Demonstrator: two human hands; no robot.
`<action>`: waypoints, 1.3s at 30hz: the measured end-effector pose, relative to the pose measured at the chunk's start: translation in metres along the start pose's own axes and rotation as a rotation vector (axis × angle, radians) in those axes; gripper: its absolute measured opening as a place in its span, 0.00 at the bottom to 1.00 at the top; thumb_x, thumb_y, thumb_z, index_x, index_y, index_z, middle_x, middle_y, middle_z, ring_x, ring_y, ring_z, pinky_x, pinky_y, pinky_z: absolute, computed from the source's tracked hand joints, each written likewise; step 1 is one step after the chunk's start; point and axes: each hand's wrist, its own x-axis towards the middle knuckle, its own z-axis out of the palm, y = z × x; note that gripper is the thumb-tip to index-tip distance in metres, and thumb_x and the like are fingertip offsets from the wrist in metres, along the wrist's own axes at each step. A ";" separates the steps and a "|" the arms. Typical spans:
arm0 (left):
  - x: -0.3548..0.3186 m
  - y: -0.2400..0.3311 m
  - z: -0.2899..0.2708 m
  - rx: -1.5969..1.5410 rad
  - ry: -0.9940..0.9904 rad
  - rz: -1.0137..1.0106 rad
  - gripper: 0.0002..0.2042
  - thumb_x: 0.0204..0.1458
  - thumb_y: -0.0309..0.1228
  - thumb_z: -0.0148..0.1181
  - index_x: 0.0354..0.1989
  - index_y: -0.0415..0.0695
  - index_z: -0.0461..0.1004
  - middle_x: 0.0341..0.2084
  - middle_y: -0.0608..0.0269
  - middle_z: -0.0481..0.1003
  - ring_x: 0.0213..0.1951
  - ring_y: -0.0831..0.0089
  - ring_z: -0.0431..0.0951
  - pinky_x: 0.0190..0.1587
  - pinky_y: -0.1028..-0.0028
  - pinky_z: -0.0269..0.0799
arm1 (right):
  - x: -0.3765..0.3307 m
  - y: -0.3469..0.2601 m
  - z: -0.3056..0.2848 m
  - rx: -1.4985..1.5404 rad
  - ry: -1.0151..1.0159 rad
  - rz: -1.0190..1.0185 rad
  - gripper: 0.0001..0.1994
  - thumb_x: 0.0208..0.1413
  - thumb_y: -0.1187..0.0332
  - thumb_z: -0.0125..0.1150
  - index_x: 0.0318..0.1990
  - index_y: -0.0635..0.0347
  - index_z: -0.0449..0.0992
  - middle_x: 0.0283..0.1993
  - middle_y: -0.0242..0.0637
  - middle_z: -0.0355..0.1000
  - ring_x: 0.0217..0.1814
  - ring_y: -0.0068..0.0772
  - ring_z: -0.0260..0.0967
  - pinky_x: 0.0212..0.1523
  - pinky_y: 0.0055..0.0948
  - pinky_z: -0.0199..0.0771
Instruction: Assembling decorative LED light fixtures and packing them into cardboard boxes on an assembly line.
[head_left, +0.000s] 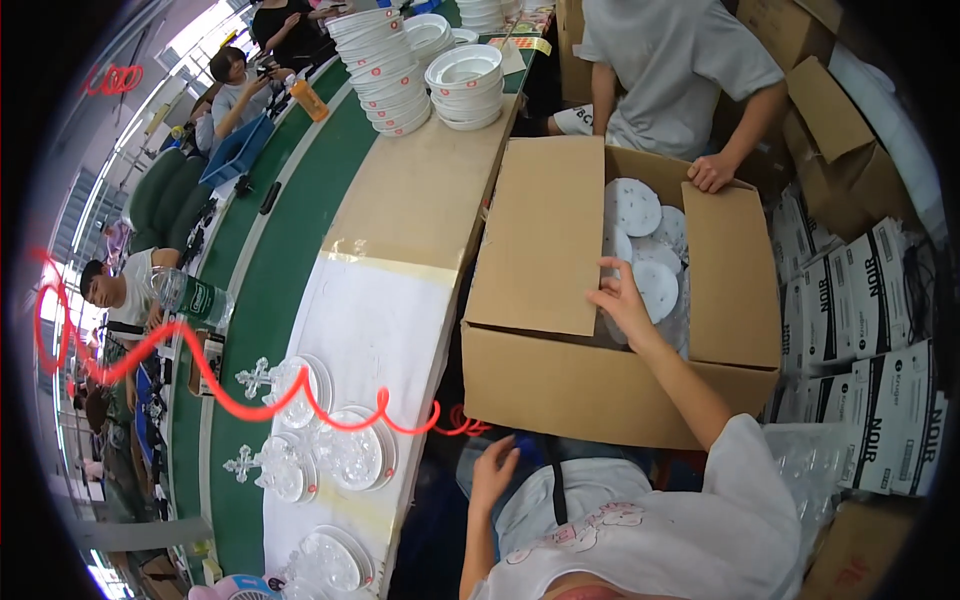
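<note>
Discs (655, 285) of thin white material, round and dotted with small holes, lie stacked loosely inside the open cardboard box (600, 395) at right of the bench. The right hand (622, 300) reaches over the box's left flap, fingers spread and curled onto the near disc's rim, not clearly closed around it. Such a disc looks light, fairly stiff and smooth, probably best pinched at the rim between thumb and fingers; several seem wrapped in clear film, which could make them slippery. The left hand (493, 472) hangs open and empty, low down near the body beside the bench edge. Another person's hand (712, 172) rests on the box's far rim. On the bench to the left sit clear plastic dishes (345, 455) on white paper. Far along it stand stacks of white rings (465, 85). Printed cartons (860, 300) are piled at right.
</note>
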 end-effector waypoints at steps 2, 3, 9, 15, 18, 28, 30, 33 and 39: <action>0.017 0.089 0.005 0.065 0.105 0.254 0.21 0.42 0.31 0.59 0.46 0.39 0.66 0.42 0.46 0.68 0.47 0.57 0.68 0.47 0.68 0.63 | 0.008 -0.022 0.017 0.050 -0.058 -0.331 0.26 0.48 0.71 0.53 0.54 0.53 0.50 0.40 0.34 0.65 0.40 0.23 0.62 0.40 0.21 0.62; 0.027 0.133 0.005 0.179 0.258 0.439 0.22 0.41 0.30 0.60 0.48 0.42 0.66 0.45 0.46 0.64 0.49 0.54 0.64 0.49 0.66 0.60 | 0.006 -0.053 0.027 -0.024 -0.129 -0.255 0.26 0.50 0.72 0.51 0.56 0.55 0.49 0.44 0.36 0.63 0.46 0.27 0.60 0.48 0.25 0.59; 0.169 0.197 -0.026 0.569 0.969 0.737 0.26 0.41 0.29 0.60 0.53 0.48 0.62 0.57 0.44 0.46 0.57 0.45 0.46 0.55 0.57 0.50 | 0.047 -0.110 0.061 -0.264 -0.564 -0.538 0.27 0.48 0.71 0.52 0.57 0.56 0.52 0.49 0.41 0.62 0.53 0.32 0.58 0.53 0.29 0.55; 0.178 0.187 -0.048 0.024 0.860 0.543 0.33 0.46 0.26 0.53 0.61 0.46 0.44 0.57 0.46 0.51 0.58 0.53 0.53 0.56 0.67 0.52 | 0.080 -0.082 -0.104 -0.779 0.258 -0.534 0.24 0.41 0.69 0.60 0.49 0.62 0.63 0.46 0.44 0.65 0.50 0.39 0.62 0.50 0.31 0.60; 0.172 0.177 -0.041 0.034 0.859 0.480 0.34 0.46 0.26 0.52 0.61 0.45 0.41 0.58 0.46 0.49 0.58 0.55 0.52 0.56 0.68 0.51 | 0.059 -0.044 -0.221 -1.687 0.699 -0.234 0.31 0.40 0.59 0.61 0.52 0.64 0.59 0.51 0.50 0.59 0.57 0.47 0.52 0.53 0.44 0.52; 0.205 0.137 -0.053 -0.188 0.877 0.431 0.36 0.44 0.23 0.54 0.61 0.41 0.40 0.60 0.52 0.43 0.59 0.63 0.48 0.59 0.70 0.44 | 0.003 -0.042 -0.149 -1.198 0.017 -0.028 0.31 0.36 0.60 0.61 0.50 0.59 0.57 0.62 0.54 0.38 0.66 0.56 0.25 0.53 0.69 0.31; 0.208 0.140 -0.048 -0.205 0.871 0.444 0.36 0.44 0.22 0.54 0.61 0.41 0.40 0.60 0.52 0.44 0.59 0.63 0.49 0.59 0.70 0.44 | 0.002 -0.040 -0.147 -1.293 -0.024 -0.072 0.28 0.36 0.61 0.60 0.48 0.58 0.59 0.62 0.54 0.39 0.66 0.56 0.25 0.53 0.69 0.30; 0.208 0.146 -0.046 -0.199 0.886 0.434 0.36 0.44 0.22 0.54 0.61 0.41 0.40 0.60 0.52 0.43 0.59 0.63 0.49 0.59 0.71 0.45 | 0.006 -0.028 -0.149 -1.396 -0.051 -0.163 0.21 0.36 0.65 0.58 0.42 0.57 0.65 0.61 0.54 0.40 0.66 0.56 0.26 0.53 0.70 0.30; 0.202 0.144 -0.051 -0.201 0.828 0.386 0.36 0.44 0.24 0.54 0.61 0.38 0.40 0.60 0.50 0.42 0.60 0.62 0.47 0.59 0.70 0.42 | 0.027 -0.005 -0.166 -1.463 0.053 -0.356 0.10 0.38 0.69 0.53 0.31 0.59 0.73 0.60 0.55 0.45 0.66 0.53 0.30 0.54 0.69 0.31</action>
